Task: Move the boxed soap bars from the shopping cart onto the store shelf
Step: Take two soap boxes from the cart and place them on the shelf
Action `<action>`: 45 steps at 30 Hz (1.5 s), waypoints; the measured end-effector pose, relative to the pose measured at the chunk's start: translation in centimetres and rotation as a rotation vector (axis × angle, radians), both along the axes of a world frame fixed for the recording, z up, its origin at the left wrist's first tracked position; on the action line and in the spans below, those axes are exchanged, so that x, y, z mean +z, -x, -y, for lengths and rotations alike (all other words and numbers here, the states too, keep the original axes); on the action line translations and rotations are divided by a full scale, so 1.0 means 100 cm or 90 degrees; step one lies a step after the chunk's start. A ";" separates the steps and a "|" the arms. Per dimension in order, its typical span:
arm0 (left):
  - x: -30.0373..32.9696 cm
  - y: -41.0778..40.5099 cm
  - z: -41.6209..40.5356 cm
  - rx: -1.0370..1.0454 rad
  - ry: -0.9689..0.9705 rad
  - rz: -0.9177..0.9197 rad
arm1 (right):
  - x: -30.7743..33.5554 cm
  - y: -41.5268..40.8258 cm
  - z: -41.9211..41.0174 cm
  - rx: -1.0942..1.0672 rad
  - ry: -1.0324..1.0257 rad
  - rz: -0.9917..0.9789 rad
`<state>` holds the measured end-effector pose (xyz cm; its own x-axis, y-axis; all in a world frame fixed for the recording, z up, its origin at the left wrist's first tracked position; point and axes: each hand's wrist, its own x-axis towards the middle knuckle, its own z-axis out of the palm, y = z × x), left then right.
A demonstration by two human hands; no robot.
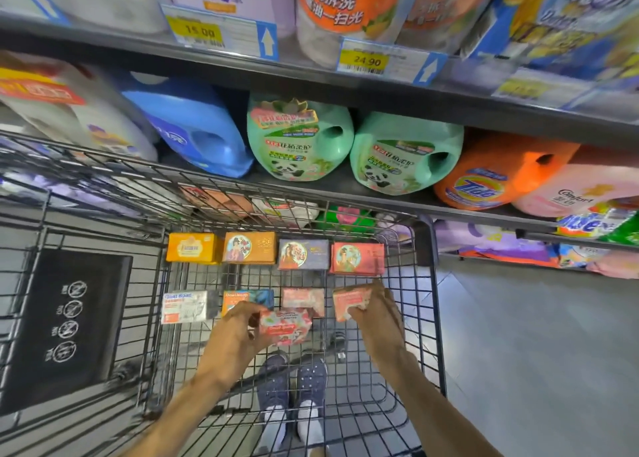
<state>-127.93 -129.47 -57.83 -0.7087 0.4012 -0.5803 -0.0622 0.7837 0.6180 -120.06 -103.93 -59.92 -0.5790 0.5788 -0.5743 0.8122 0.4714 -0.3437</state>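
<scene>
Now I have a soap box in each hand.
Left hand [242, 332] pinches the pink box [285, 328]; right hand [377, 313] curls around another [349, 302]. Thin grips; cart wire [434, 283] could snag one loose.

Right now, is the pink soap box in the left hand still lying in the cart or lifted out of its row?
Lifted: the left hand holds the pink soap box tilted, nearer the camera than the rows.

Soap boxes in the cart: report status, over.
Left hand holds pink soap box. Right hand grips another pink box. Seven boxes left in cart. Nothing blocking.
</scene>
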 end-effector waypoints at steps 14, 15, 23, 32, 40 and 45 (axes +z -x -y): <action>0.046 0.013 0.007 0.091 -0.108 0.054 | 0.064 -0.021 -0.009 -0.103 0.205 -0.191; 0.052 0.013 0.005 0.100 -0.133 0.075 | 0.072 -0.023 -0.009 -0.118 0.222 -0.212; 0.180 0.029 -0.024 0.048 -0.227 -0.017 | 0.213 -0.059 -0.028 -0.162 0.267 -0.400; 0.358 0.031 -0.122 -0.156 -0.317 -0.170 | 0.384 -0.131 -0.088 -0.325 0.194 -0.572; 0.467 -0.051 -0.251 -0.328 -0.394 -0.181 | 0.495 -0.268 -0.162 -0.375 0.060 -0.667; 0.513 -0.142 -0.339 -0.407 -0.468 -0.183 | 0.536 -0.373 -0.215 -0.443 0.013 -0.715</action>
<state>-113.69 -95.59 -6.50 -0.3100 0.9430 0.1213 0.4630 0.0383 0.8856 -82.77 -82.43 -6.35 -0.3307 0.9437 0.0075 0.1515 0.0610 -0.9866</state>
